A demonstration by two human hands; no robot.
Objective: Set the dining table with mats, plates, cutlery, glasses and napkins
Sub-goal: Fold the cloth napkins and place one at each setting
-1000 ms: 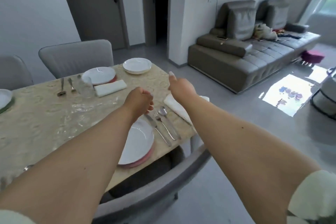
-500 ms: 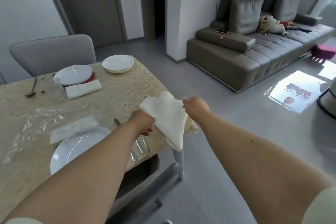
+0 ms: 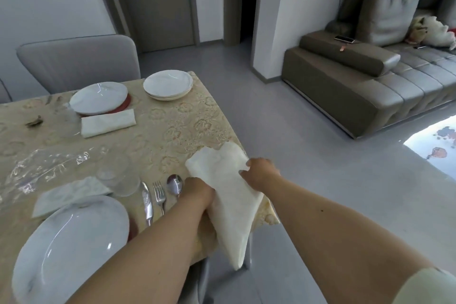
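A cream napkin (image 3: 229,200) hangs over the table's near right corner, held by both hands. My left hand (image 3: 197,192) grips its left edge; my right hand (image 3: 259,173) pinches its right edge. Left of them lie a spoon (image 3: 174,184), a fork (image 3: 159,195) and a knife (image 3: 147,202), beside a white plate (image 3: 71,247) on a red mat. A glass (image 3: 123,180) and a second napkin (image 3: 71,192) sit above that plate. Across the table are another plate (image 3: 98,97) on a red mat and a folded napkin (image 3: 108,122).
A stack of white plates (image 3: 168,84) stands at the table's far right corner. Clear plastic wrap (image 3: 49,163) lies mid-table. A grey chair (image 3: 76,61) stands behind the table, another chair below my arms. A sofa (image 3: 370,76) is at the right, across open floor.
The napkin has been lifted off the table by both hands and now hangs lower over the corner. The view has shifted closer to the near place setting.
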